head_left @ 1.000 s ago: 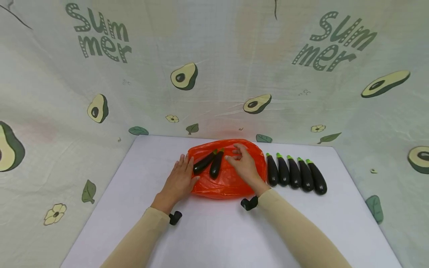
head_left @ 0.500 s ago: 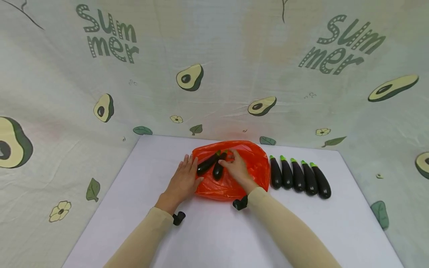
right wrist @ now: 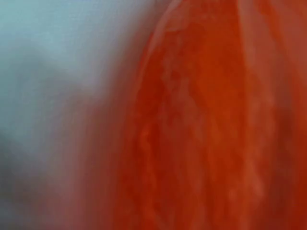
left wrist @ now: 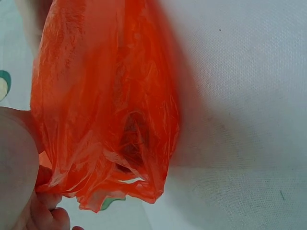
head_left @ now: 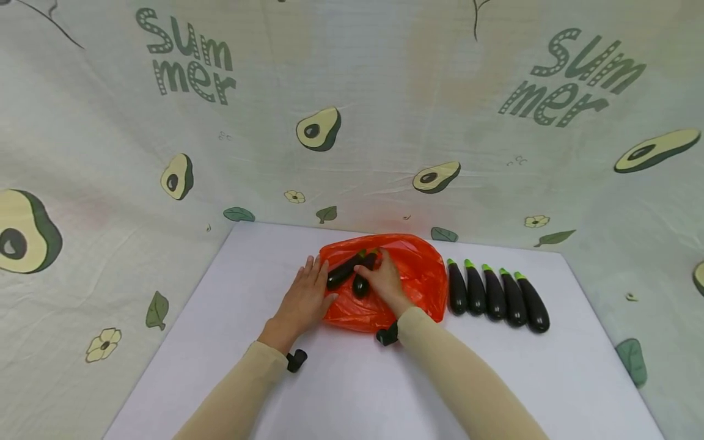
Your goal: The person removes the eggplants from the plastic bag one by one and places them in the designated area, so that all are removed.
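A red plastic bag (head_left: 415, 269) lies on the white table with its mouth spread wide. Two dark eggplants with green stems rest in it: the left eggplant (head_left: 343, 271) slants, and the right eggplant (head_left: 360, 286) is partly covered by my right hand (head_left: 385, 280). Thumb and fingers of that hand pinch this eggplant near its stem end. My left hand (head_left: 302, 297) lies on the bag's left edge, fingers extended and thumb apart. In the left wrist view, a dark shape shows through the bag (left wrist: 136, 139). Only blurred red plastic (right wrist: 206, 120) and table appear in the right wrist view.
Several more eggplants (head_left: 495, 296) stand in a row on the table (head_left: 341, 385), right of the bag, stems pointing away. Behind the table hangs a pale cloth (head_left: 374, 79) printed with avocados and leaves.
My right hand has moved left from above the bag's middle onto the right eggplant and closed its fingers there. The left hand stays at the bag's edge. The head view has shifted slightly.
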`<state>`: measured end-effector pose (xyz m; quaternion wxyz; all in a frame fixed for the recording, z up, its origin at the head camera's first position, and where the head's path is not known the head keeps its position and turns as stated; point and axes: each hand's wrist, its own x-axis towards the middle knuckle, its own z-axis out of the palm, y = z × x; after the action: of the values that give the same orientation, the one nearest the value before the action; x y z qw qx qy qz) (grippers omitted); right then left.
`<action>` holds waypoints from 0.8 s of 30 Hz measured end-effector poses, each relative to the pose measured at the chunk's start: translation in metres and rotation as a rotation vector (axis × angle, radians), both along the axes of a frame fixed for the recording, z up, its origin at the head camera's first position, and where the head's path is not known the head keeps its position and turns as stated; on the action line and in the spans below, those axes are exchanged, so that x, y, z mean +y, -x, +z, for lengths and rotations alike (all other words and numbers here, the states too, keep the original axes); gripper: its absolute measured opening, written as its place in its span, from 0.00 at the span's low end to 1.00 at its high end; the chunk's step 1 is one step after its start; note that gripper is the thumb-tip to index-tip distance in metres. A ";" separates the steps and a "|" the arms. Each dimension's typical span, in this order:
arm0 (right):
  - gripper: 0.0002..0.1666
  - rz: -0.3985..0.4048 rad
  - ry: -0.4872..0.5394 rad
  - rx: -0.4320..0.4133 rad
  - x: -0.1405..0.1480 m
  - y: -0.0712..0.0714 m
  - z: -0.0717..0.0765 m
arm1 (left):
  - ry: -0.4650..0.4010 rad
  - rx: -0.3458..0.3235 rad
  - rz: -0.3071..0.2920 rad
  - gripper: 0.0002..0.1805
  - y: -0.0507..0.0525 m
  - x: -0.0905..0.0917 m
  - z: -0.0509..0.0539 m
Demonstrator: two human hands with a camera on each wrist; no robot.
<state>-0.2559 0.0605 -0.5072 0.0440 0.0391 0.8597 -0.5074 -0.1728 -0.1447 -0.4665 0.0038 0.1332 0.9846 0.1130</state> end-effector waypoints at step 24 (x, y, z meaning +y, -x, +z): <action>0.47 -0.010 0.138 -0.117 0.010 -0.008 0.007 | -0.012 -0.042 0.011 0.47 0.000 0.000 0.001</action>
<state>-0.2484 0.0704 -0.5004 0.0941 0.0696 0.8185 -0.5624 -0.1729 -0.1451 -0.4656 0.0231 0.1252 0.9844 0.1217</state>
